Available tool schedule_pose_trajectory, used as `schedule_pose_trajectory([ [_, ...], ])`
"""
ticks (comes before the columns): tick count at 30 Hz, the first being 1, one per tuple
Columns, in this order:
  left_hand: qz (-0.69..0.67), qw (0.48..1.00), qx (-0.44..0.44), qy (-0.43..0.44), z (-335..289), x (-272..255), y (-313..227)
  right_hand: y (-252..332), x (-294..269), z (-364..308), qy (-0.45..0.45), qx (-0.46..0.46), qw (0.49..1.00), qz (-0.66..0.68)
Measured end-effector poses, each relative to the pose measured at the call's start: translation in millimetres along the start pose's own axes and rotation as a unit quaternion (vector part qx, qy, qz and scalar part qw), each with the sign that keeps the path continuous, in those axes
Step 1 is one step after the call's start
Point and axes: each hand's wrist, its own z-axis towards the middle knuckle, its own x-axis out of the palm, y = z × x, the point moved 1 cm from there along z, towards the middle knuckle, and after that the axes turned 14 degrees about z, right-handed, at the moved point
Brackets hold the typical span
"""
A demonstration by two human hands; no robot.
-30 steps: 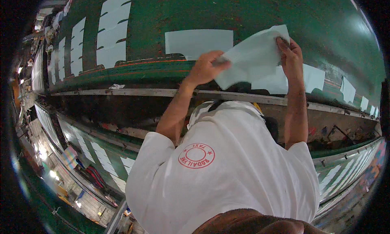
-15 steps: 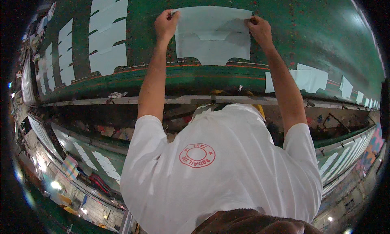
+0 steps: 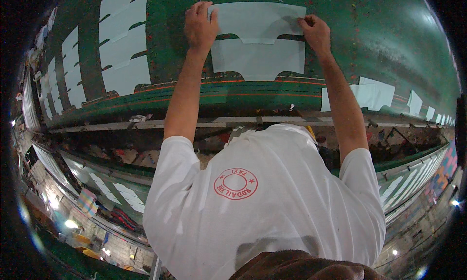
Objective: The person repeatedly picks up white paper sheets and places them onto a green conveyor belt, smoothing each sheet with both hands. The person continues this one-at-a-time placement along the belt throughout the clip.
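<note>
The pale panel (image 3: 258, 20) has slid slightly away from the person; it lies long axis left-right, tab pointing back onto the lower panel (image 3: 258, 61). The left hand (image 3: 201, 29) rests at its far-left corner, fingers parted; the right hand (image 3: 317, 34) curls at the right edge, pinch unclear. Bare green table (image 3: 399, 46) extends rightward.

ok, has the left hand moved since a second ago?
Yes, the left hand went leftward and farther out: from the near edge of the lower white fabric panel on the green table to beyond its far left corner.
</note>
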Motion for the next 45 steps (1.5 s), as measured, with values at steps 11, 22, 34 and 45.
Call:
schedule_pose_trajectory([
  [11, 0.055, 0.989, 0.12, 0.065, -19.1, 58.1, -153.9, -3.8, -31.8, -45.5, -0.004, -0.015, 0.992, 0.127],
  [22, -0.025, 0.919, 0.337, 0.203, -119.6, 23.5, -312.2, -60.6, -160.0, -130.2, -0.031, 0.014, 0.996, 0.087],
  [34, -0.112, 0.967, 0.181, 0.137, -191.1, -19.9, -360.9, -131.0, -253.8, -170.4, 0.08, -0.081, 0.99, 0.089],
  [45, -0.101, 0.98, 0.088, 0.148, -194.5, -14.1, -376.3, -141.8, -239.7, -172.5, 0.185, -0.183, 0.965, 0.034],
])
